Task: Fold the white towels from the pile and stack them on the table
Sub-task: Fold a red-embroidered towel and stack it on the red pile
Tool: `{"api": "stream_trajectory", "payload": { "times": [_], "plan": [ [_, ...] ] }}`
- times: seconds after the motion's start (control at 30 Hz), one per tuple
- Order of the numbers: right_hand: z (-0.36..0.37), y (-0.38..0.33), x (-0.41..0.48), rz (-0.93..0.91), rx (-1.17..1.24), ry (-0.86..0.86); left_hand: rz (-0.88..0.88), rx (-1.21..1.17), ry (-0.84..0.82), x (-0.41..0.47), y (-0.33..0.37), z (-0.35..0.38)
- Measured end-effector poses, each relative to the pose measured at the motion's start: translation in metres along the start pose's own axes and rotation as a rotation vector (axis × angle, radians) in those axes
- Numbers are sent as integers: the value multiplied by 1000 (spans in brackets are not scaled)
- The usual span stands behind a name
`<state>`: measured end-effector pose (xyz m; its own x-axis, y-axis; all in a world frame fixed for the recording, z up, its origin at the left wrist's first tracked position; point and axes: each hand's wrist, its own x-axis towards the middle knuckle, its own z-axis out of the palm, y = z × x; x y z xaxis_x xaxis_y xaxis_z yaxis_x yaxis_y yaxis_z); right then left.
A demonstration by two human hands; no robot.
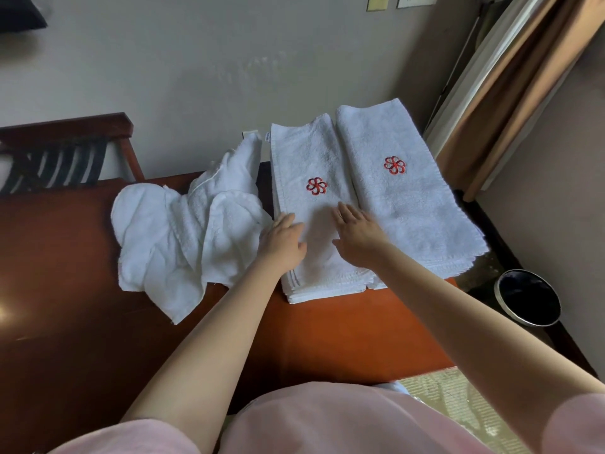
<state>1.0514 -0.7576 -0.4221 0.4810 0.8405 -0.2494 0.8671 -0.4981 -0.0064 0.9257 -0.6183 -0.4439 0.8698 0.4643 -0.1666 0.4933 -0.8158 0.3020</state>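
Two stacks of folded white towels lie side by side on the wooden table (343, 329), each showing a red flower emblem. My left hand (283, 242) and my right hand (358, 239) press flat, fingers straight, on the near half of the left stack (307, 165). The right stack (402, 191) is untouched and hangs slightly past the table's right edge. A crumpled pile of unfolded white towels (183, 234) lies to the left of my left hand.
A dark wooden chair (65, 149) stands at the back left against the wall. A round black bin (528, 298) sits on the floor to the right. A brown curtain (510, 80) hangs at the right.
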Motion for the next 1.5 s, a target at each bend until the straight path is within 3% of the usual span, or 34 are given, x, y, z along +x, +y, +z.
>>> {"api": "stream_trajectory", "payload": {
  "times": [0.1,0.23,0.4,0.57,0.7,0.83,1.13,1.23,1.37,1.5],
  "plan": [
    [8,-3,-3,113,13,-132,-35,-33,-77,-2,-3,8],
    [-2,-11,6,149,-87,-94,-29,-50,-6,4,-5,2],
    [-28,-18,27,30,26,138,-44,-187,256,10,-16,-20],
    [-42,-56,58,-145,204,113,-274,-282,424,13,-62,-47],
    [-48,-84,80,-177,360,40,-552,-268,248,12,-112,-56],
    [-48,-99,99,-146,422,-35,-657,-440,88,12,-133,-50],
    [-47,-122,119,-189,423,-90,-591,-640,288,-7,-150,-39],
    [-50,-141,124,-279,393,-76,-673,-661,343,-18,-170,-40],
    [-47,-174,134,-390,300,-43,-858,-459,424,-33,-204,-35],
    [-33,-193,142,-437,138,-172,-1059,-475,286,-47,-240,-22]
  ]
}}
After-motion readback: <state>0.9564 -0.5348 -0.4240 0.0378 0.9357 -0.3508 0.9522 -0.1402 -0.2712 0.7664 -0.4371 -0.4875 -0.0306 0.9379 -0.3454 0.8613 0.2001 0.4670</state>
